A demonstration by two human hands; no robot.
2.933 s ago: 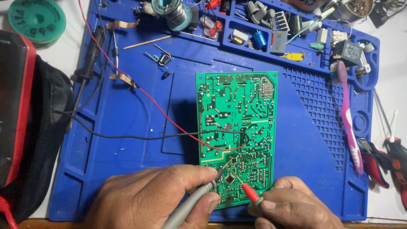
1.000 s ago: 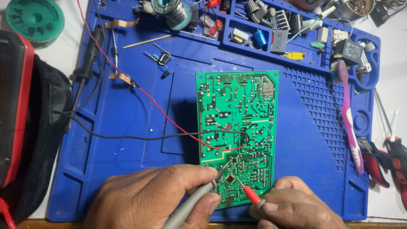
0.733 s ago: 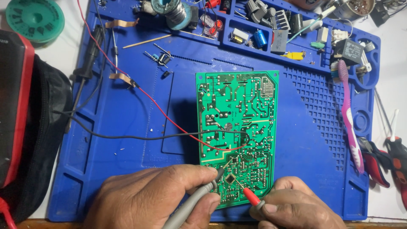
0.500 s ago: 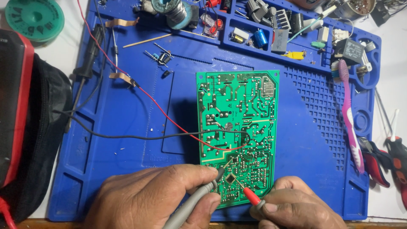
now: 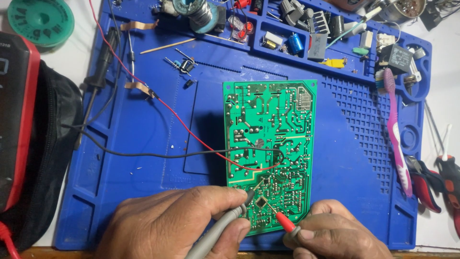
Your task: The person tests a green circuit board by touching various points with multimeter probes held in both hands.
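Observation:
A green circuit board [image 5: 270, 139] lies solder side up on a blue work mat [image 5: 143, 144]. My left hand [image 5: 177, 223] grips a grey test probe [image 5: 225, 225], its dark tip resting on the board's lower part beside a small square chip [image 5: 260, 202]. My right hand [image 5: 335, 232] pinches a red test probe [image 5: 286, 221], whose metal tip touches the board just right of that chip. A red lead [image 5: 191, 134] and a black lead [image 5: 158, 154] run across the mat and over the board.
A red and black meter [image 5: 17, 120] on a dark pouch sits at the left. The mat's top trays hold capacitors, a solder spool [image 5: 196, 12] and small parts. A green round tin [image 5: 40, 21] is top left. A pink toothbrush [image 5: 395, 129] and red-handled pliers [image 5: 429, 184] lie at the right.
Both hands stay at the board's lower edge. The red probe tip has shifted slightly on the board; the view has barely moved.

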